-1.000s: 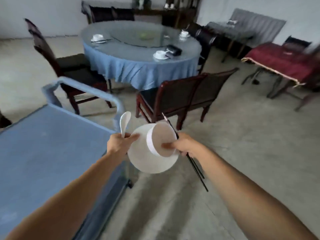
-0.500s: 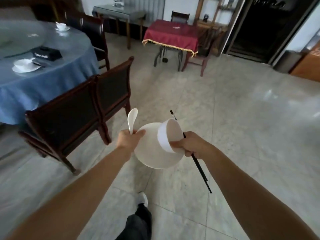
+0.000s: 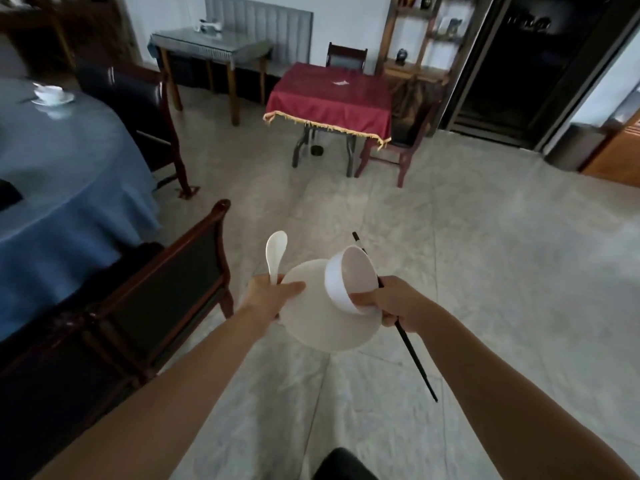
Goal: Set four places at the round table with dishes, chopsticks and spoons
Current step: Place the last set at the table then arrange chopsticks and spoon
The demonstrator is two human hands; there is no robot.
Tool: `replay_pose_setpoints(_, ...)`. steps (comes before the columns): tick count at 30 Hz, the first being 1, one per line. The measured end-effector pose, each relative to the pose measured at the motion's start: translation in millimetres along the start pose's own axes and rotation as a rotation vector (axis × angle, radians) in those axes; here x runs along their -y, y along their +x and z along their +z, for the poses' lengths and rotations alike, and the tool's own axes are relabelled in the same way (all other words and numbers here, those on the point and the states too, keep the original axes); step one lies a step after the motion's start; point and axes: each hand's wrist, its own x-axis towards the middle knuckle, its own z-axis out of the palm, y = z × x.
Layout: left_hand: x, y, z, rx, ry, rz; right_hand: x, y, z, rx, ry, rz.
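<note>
My left hand (image 3: 268,296) grips the left rim of a white plate (image 3: 318,327) together with the handle of a white spoon (image 3: 275,252), which points upward. My right hand (image 3: 394,301) pinches a tilted white bowl (image 3: 349,278) by its rim and holds black chopsticks (image 3: 414,360) that slant down to the right. All of it is carried in the air over the floor. The round table with a blue cloth (image 3: 59,178) is at the left, with a cup on a saucer (image 3: 52,94) set on it.
Dark wooden chairs (image 3: 166,292) stand between me and the round table; another (image 3: 138,109) sits at its far side. A red-clothed table (image 3: 332,98) with a chair and a grey side table (image 3: 211,46) stand ahead. Tiled floor opens to the right.
The view has swung right and forward, away from the blue cart; the round table has slid to the left edge. Both hands keep the same hold on the dishes.
</note>
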Motion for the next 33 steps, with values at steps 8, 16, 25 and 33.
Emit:
replay_pose_setpoints(8,-133,300,25,-0.064,-0.08,0.027,145,303,-48,0.112,-0.017,-0.088)
replay_pose_setpoints(16,-297,571,-29,-0.274,-0.136,-0.012,399,589,-42,0.229,-0.124,-0.135)
replay_pose_setpoints(25,-453,950,-115,-0.362,-0.186,0.025,639,945,13,0.264,-0.143,-0.188)
replay_pose_setpoints(33,-623,1251,-188,-0.334,-0.223,0.001,864,1218,35,0.255,-0.136,-0.19)
